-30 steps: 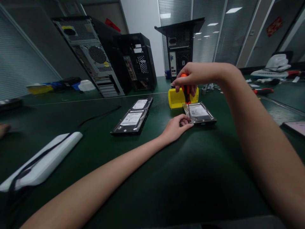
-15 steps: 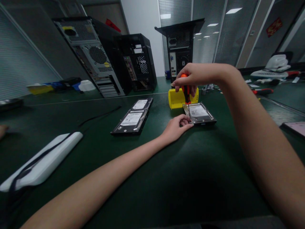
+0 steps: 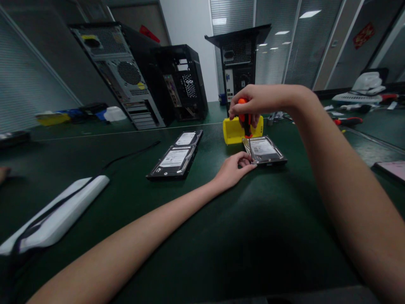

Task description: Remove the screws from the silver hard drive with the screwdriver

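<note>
While the right hand (image 3: 249, 101) grasps a screwdriver (image 3: 247, 127) from above, its fingers closed round the orange-and-black handle, the shaft points almost straight down to the near left corner of a hard drive (image 3: 265, 150). That drive lies flat, label up, just below the grip and a little to its right. At the same corner, the left hand (image 3: 233, 169) rests with curled fingers and thumb beside the shaft's lower end; whether they pinch anything cannot be told, and they partly hide the tip.

Judging by this, work on the drive looks partway at most: its top and label are in place, and the driver is at one corner. Whether any screw there is loose, tight or already out is too small to make out, so the other corners can't be counted as done or left.

Just behind the grip sits a yellow holder (image 3: 233, 133). Left of the grip, well apart from it, lie two more drives, a nearer one (image 3: 175, 158) and a farther one (image 3: 186, 138), both label up with their tops on; they look whole, and neither hand touches them. Beyond the grip, farther back, stands a computer case (image 3: 238, 67).
</note>
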